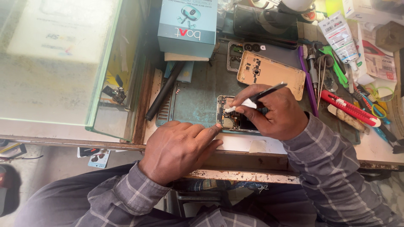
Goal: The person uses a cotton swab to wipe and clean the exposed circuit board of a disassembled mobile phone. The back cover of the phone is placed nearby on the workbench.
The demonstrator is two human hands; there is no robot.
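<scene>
Taking the opened phone as the landmark: far to its left stands a glass case (its contents too blurred by reflection to make out). Nearer on the left, a black rod lies slantwise beside the green work mat. The left hand rests just below-left of the phone, fingers loosely extended and holding nothing, its index fingertip touching the phone's lower left edge. The phone lies with its long axis running left to right, back cover off and boards exposed, its right half hidden under the right hand. That hand is closed in a pen grip on a white-tipped black tool, tip down on the phone's upper left part. Above the phone lies a gold back cover; further above and left, a blue box. To the right are a red utility knife and scattered hand tools.
</scene>
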